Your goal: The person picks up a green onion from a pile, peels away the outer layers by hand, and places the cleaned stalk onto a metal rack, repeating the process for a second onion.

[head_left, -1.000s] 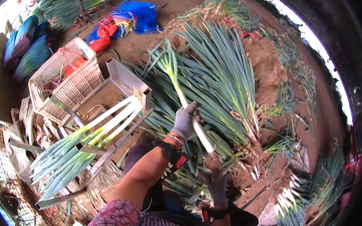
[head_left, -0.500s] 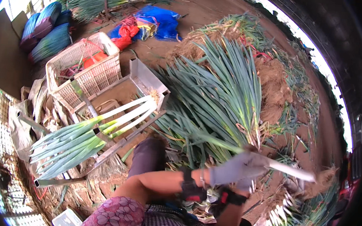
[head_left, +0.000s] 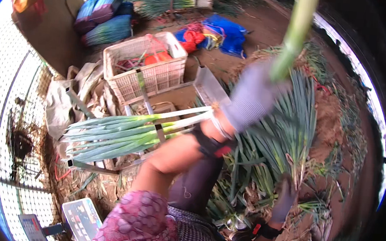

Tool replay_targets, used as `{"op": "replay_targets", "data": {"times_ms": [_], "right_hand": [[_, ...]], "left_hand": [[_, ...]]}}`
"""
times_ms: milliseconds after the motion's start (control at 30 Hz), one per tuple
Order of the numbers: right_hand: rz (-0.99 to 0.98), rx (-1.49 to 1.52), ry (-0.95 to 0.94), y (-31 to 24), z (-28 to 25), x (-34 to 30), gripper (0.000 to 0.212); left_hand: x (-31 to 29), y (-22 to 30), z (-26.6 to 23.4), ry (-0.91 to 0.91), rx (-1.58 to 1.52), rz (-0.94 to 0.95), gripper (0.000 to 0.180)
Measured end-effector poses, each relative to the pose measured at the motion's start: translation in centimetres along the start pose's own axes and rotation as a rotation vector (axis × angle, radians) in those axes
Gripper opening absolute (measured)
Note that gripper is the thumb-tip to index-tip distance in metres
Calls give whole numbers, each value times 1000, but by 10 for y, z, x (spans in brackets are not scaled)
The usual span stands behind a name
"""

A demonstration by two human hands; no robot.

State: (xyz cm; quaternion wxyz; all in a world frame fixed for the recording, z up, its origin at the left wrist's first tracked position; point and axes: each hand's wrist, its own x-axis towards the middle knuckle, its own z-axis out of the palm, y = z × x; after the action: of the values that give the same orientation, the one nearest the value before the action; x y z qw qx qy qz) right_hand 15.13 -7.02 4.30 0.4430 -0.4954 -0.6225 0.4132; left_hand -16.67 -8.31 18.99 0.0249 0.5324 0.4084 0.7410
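Observation:
In a grey glove, my left hand [head_left: 255,96] is raised and closed around a thick green onion stalk [head_left: 297,35], whose upper part runs out of the picture. Under that forearm, several trimmed green onions [head_left: 113,134] lie across a metal rack [head_left: 212,87], white ends toward the rack's tray end. My right hand [head_left: 283,202], gloved too, is low beside the lower ends of a big heap of green onions [head_left: 296,122]. Blur hides how its fingers are set and whether they touch a stalk.
Behind the rack stands a plastic crate [head_left: 146,77] with red material inside. Blue-wrapped bundles [head_left: 107,28] and a blue sheet [head_left: 228,34] lie farther back. A scale [head_left: 81,221] sits at lower left, beside wire mesh [head_left: 4,104]. Soil and leaf scraps line the right.
My left hand has swung up and away from the right hand with the green onion, now held steeply upright. My right hand shows separately by the heap. The view has turned toward the left.

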Motion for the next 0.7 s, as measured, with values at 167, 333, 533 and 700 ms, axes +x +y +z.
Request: {"op": "replay_targets", "data": {"times_ms": [167, 333, 533, 700], "right_hand": [[349, 102, -139, 58, 41, -8, 19], [561, 113, -215, 109, 71, -2, 18], [380, -196, -550, 150, 126, -5, 29], [451, -151, -755, 135, 171, 3, 30]], "left_hand": [[60, 65, -191, -33, 717, 2, 22], [22, -1, -315, -207, 1690, 383, 23], [-141, -187, -397, -483, 1817, -474, 12], [-229, -255, -366, -657, 1481, -707, 23]]}}
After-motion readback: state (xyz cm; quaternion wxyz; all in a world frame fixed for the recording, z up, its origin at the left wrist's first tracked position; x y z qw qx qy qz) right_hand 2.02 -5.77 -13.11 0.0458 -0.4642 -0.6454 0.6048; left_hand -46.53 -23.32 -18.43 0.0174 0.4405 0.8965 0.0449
